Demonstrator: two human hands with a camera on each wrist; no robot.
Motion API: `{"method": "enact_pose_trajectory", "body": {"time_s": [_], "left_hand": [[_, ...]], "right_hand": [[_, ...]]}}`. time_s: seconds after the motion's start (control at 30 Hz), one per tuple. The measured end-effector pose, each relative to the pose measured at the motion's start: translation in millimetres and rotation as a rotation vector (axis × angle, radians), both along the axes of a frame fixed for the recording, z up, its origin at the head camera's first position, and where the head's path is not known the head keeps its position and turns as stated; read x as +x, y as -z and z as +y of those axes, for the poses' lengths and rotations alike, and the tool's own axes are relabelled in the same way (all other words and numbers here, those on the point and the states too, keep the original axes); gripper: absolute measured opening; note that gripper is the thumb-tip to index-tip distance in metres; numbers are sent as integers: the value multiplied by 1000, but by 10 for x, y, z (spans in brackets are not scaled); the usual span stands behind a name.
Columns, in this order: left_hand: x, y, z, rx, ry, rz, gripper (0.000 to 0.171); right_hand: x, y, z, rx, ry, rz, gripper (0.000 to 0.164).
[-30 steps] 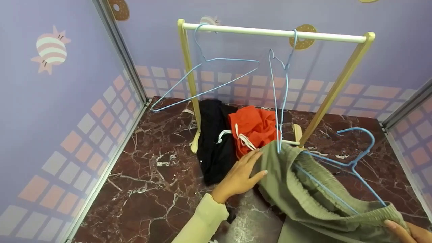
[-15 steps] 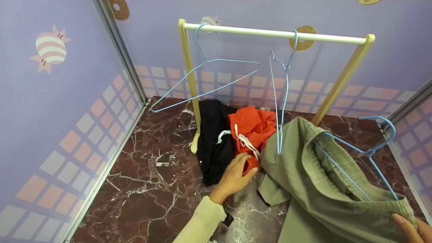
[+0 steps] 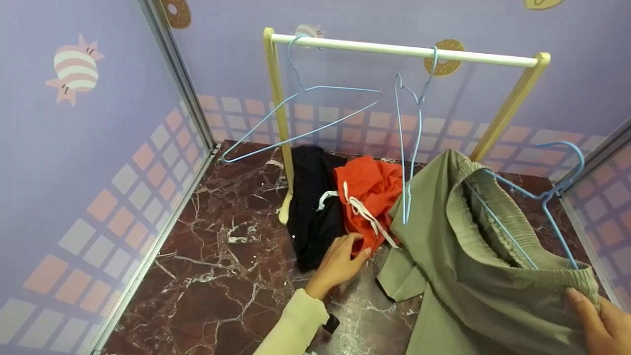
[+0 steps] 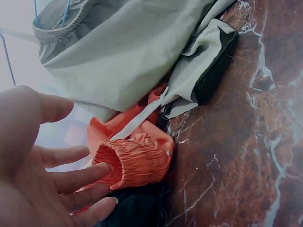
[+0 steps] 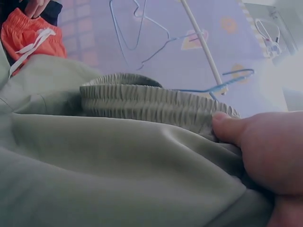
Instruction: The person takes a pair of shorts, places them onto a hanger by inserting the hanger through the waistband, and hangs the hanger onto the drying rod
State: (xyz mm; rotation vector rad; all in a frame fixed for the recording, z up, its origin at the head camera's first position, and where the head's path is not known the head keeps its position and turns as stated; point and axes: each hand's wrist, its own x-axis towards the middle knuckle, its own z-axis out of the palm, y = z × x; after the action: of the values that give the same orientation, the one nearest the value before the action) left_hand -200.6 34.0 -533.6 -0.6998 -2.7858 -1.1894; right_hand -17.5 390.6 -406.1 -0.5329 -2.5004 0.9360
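Observation:
My right hand (image 3: 599, 320) grips the elastic waistband of olive-green trousers (image 3: 443, 246), thumb on the outside. A blue wire hanger (image 3: 515, 187) sits partly within that waistband, its hook sticking out to the right. Close by, my left hand (image 3: 337, 264) is at the near end of red-orange shorts (image 3: 372, 182) with white drawstrings. In the left wrist view its fingers are spread and the thumb stands apart, with fingertips right at the shorts' elastic waistband (image 4: 137, 163). Black clothing (image 3: 315, 212) lies against the shorts' left side.
Behind the clothes stands a wooden rack with a white bar (image 3: 355, 45). Two bare blue hangers hang from it, a left one (image 3: 340, 88) and a right one (image 3: 419, 123) turned edge-on. Patterned walls (image 3: 123, 123) enclose the dark marble floor (image 3: 222, 276).
My left hand has left the olive trousers and moved down-left to the red shorts. My right hand has lifted the trousers and hanger upward, to the right at first.

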Motion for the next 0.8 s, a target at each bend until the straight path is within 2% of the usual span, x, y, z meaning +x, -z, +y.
{"method": "enact_pose_trajectory", "body": {"time_s": [0.13,0.23,0.37,0.57,0.67,0.8], "left_hand": [[8,18,-2,-21,3,-21,39],[11,28,0,-26,-5,-23,38],[25,39,8,-27,-22,-40,38],[69,56,26,-17,-41,-79,37],[80,53,35,-22,-19,-52,35],[84,59,42,-38,45,-30,33]], "right_hand": [[-82,-60,-55,-18,52,100,31],[-138,-123,-93,-44,77,123,35],[-212,-215,-129,-11,74,97,33],[-315,-343,-124,143,-10,-55,41],[-368,-386,-119,180,-77,-96,41],[-435,-437,-157,198,-121,-83,43]]}}
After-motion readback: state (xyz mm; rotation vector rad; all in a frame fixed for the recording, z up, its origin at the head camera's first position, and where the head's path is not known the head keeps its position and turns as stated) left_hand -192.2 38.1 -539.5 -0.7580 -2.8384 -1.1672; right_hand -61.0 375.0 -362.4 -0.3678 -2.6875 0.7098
